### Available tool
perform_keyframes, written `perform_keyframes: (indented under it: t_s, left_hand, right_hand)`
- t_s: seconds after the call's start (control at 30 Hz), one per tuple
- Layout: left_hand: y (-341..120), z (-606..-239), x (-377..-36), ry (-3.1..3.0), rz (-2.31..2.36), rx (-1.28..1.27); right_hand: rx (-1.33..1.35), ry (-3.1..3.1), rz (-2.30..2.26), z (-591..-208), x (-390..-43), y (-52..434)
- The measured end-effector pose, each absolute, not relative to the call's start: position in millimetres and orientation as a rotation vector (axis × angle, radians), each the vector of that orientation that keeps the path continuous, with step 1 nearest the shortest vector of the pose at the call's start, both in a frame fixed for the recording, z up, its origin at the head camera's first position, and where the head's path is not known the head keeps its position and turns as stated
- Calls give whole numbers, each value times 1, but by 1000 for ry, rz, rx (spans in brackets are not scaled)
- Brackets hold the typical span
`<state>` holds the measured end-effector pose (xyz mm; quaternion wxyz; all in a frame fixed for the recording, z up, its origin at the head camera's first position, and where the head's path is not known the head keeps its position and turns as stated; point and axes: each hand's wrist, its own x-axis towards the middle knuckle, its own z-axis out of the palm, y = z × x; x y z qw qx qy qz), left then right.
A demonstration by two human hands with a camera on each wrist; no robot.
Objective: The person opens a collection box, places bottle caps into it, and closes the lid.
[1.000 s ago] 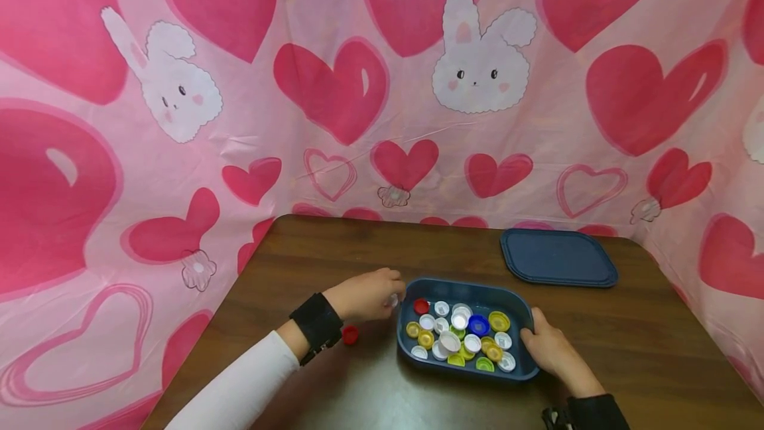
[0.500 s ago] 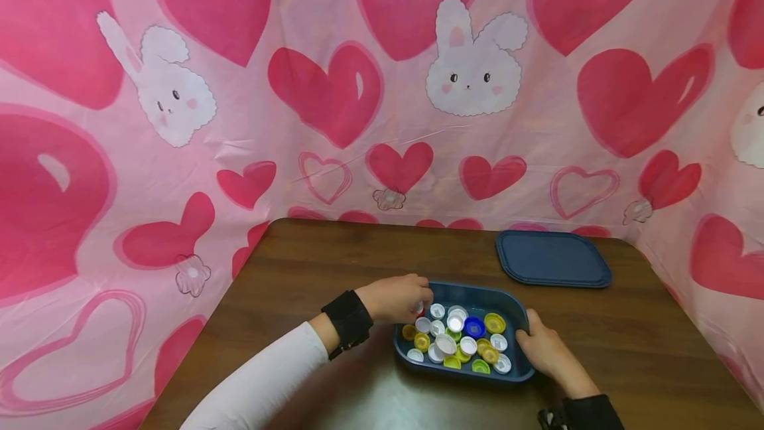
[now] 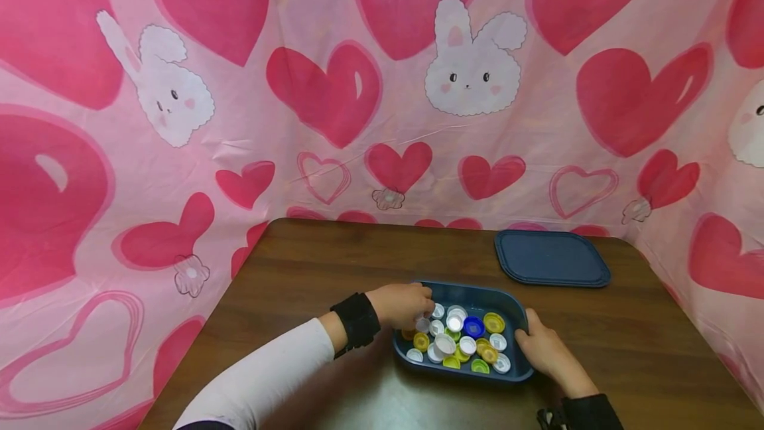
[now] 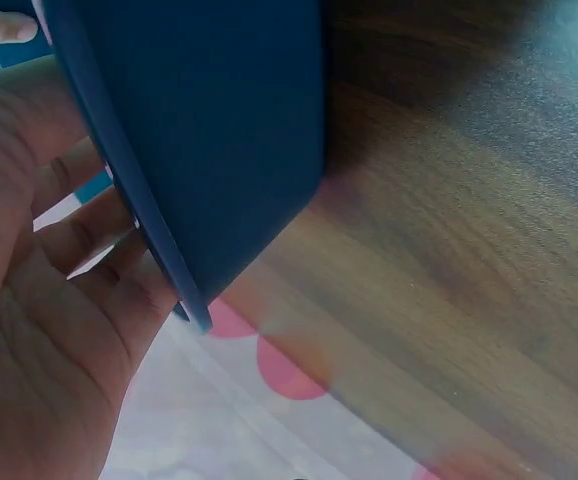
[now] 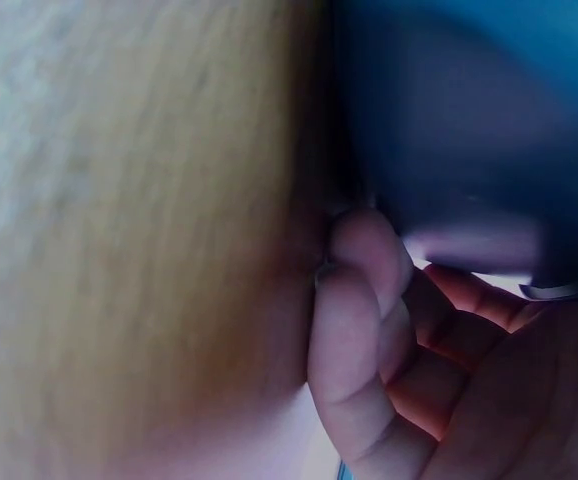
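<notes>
A dark blue plastic tub (image 3: 462, 373) holds many bottle caps in white, yellow, green and blue, among them a blue cap (image 3: 474, 327) and a large yellow cap (image 3: 493, 322). My left hand (image 3: 402, 305) reaches over the tub's left end with its fingers pointing down inside. In the left wrist view the tub's wall (image 4: 209, 120) hides those fingertips, so I cannot tell whether they hold a cap. My right hand (image 3: 549, 350) grips the tub's right end, thumb over the rim. Its curled fingers (image 5: 349, 330) show under the rim in the right wrist view.
A flat dark blue tray (image 3: 552, 257) lies at the back right of the brown wooden table (image 3: 334, 251). Behind the table hangs a pink cloth (image 3: 406, 111) with hearts and rabbits.
My left hand has moved right from beside the tub to over its left end, covering the red cap inside. The right hand keeps its grip. The loose red cap drops out of sight behind the left arm.
</notes>
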<state>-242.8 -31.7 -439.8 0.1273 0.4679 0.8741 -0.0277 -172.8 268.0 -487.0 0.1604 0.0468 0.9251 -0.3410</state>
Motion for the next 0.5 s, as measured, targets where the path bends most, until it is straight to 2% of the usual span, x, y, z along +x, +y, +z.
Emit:
perform_keyframes:
  t_s: [0.5]
  left_hand:
    - [-45, -430, -242, 2568, 7, 1464]
  right_hand:
    - [119, 2643, -961, -486, -174, 268]
